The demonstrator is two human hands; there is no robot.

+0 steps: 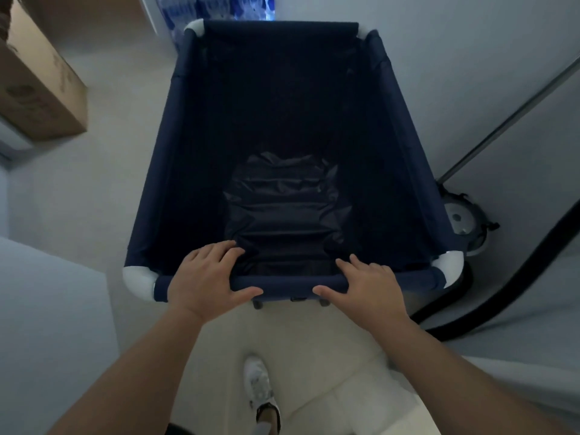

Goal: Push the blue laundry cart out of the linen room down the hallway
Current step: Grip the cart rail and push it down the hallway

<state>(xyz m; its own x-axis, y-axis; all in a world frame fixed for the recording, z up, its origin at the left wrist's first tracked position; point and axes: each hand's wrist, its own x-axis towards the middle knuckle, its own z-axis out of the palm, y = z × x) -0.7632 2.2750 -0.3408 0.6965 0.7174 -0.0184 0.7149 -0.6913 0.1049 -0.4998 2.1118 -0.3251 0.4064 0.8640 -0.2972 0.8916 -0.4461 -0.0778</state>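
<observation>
The blue laundry cart (163, 171) fills the middle of the view, a deep navy fabric bin with white corner pieces, seen from above and empty inside. My left hand (207, 277) grips its near rim bar left of centre, fingers over the top and thumb under. On the same bar, right of centre, my right hand (370, 287) holds in the same way. Both forearms reach in from the bottom edge.
A cardboard box (40, 86) stands at the upper left. A pale wall or cabinet (47, 309) is close on the left. A vacuum-like machine (464, 224) with a metal pole (514, 111) and black hose (518, 284) sits right of the cart. My white shoe (260, 387) is on the tiled floor.
</observation>
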